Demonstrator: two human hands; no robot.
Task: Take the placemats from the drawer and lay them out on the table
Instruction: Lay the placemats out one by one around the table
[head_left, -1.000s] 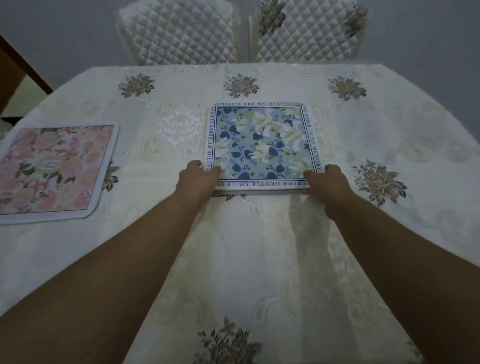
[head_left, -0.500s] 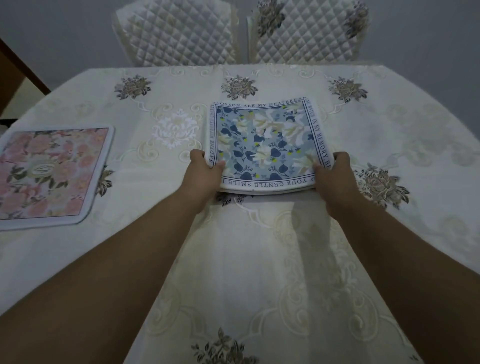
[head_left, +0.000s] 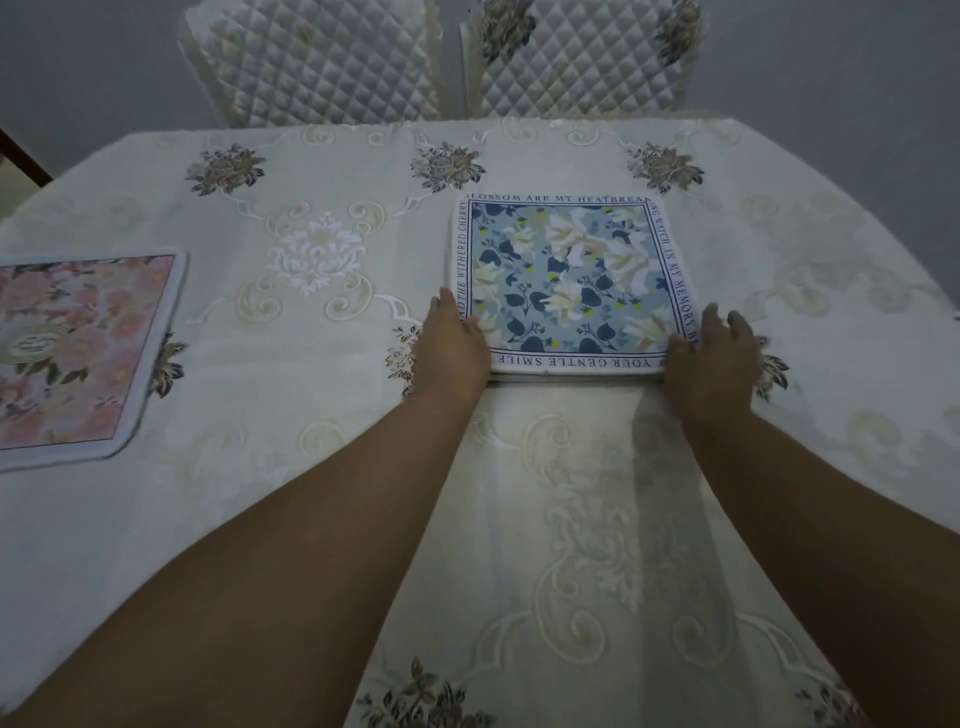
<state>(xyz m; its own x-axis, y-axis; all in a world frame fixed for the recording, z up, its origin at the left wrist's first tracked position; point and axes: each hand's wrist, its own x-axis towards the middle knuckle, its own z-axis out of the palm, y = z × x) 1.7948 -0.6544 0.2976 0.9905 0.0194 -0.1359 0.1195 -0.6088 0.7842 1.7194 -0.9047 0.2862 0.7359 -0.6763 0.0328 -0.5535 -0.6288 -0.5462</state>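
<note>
On the table (head_left: 519, 519), past its middle and toward the two quilted chairs (head_left: 447, 57), the blue placemat (head_left: 569, 283) now lies flat on the cream tablecloth (head_left: 322, 322). Half a second ago its near edge was lifted and bowed between both hands; now that edge is down again, and a thin second edge shows just under it, so this may be a small stack rather than a single mat, though that cannot be told for sure. It also sits further right in view than before, which may be the head camera turning as much as the mat moving.

At the near left corner the left hand (head_left: 453, 345) rests against the mat's side, thumb on the printed border, fingers loosely straight. At the near right corner the right hand (head_left: 711, 358) has let go: its fingers are spread and lifted slightly, only the thumb side touching the edge.

Well apart, at the table's left edge, the pink placemat (head_left: 78, 353) lies flat, already laid. My judgement is that the blue one has just been set in place.
</note>
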